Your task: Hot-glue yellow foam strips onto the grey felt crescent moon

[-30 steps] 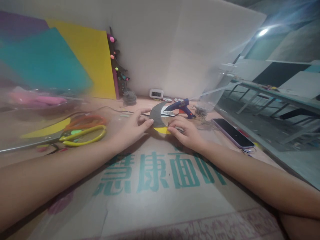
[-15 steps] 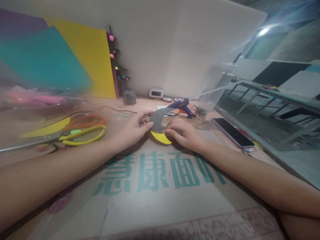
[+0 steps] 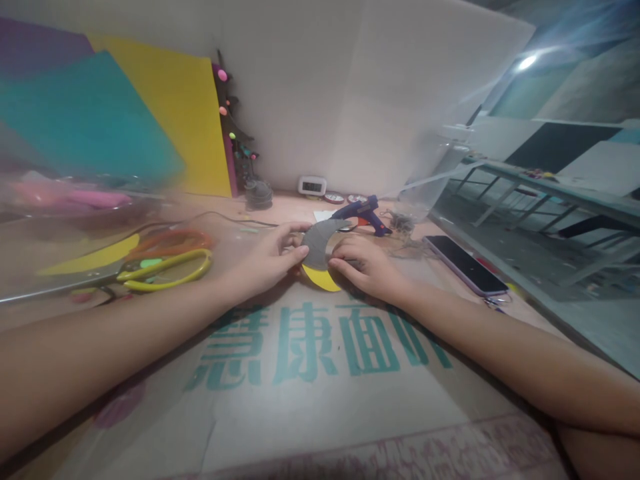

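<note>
A crescent-shaped piece (image 3: 319, 245), grey over most of its face and yellow along its lower end, is held a little above the printed table cover. My left hand (image 3: 281, 257) grips its left edge, thumb on the front face and fingers behind. On the inner curve at the right, my right hand (image 3: 361, 265) pinches the edge between thumb and curled fingers. The fingertips behind the piece are hidden. Just beyond it lies a blue glue gun (image 3: 367, 215).
At the left lie scissors (image 3: 167, 270) with yellow and orange handles, beside a yellow cut piece (image 3: 95, 257). A phone (image 3: 465, 265) rests near the right table edge. A small digital clock (image 3: 313, 186) stands against the back panel, with coloured sheets (image 3: 165, 113) leaning at left.
The crescent has turned slightly, showing more of its grey face, and its yellow end has shifted a little left. Both hands keep their grip almost in place.
</note>
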`<state>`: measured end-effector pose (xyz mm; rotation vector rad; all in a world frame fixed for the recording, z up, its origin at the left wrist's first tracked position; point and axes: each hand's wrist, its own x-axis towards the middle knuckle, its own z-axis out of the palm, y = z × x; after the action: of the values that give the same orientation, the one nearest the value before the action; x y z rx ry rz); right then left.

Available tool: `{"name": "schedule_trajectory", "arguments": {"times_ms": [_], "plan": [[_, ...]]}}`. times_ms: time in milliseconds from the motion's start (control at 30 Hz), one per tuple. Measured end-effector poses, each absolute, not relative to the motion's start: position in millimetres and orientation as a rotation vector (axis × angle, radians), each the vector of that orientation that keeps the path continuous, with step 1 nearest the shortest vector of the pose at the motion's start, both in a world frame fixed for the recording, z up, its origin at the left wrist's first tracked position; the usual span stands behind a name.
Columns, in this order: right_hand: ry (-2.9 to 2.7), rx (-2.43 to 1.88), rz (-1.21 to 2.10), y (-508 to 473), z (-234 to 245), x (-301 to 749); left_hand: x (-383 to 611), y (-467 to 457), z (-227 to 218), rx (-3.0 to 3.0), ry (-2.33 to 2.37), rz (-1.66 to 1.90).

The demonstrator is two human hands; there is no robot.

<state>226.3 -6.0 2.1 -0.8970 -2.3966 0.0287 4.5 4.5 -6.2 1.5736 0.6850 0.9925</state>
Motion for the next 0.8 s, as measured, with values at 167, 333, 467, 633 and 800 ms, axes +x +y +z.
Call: {"name": "schedule_trajectory", "arguments": {"times_ms": [167,333,467,633,800], "plan": [[-2.269,-0.901,-0.016,-6,1,226,4,6,-7,1.562,0.728,1.075],[-2.216,-0.882,-0.030,-8,4,227,3,8,-10,1.678,0.776,1.120],[-2.316,-0.819,0.058,-10,5,225,2,6,-9,1.807,0.829,1.095],[-2.288,-0.939,0.246,-15,8,219,3,-4,0,1.996,0.887,0.971],[-2.213,-1.194,0.483,-20,12,216,3,-9,6,2.090,0.861,0.892]]}}
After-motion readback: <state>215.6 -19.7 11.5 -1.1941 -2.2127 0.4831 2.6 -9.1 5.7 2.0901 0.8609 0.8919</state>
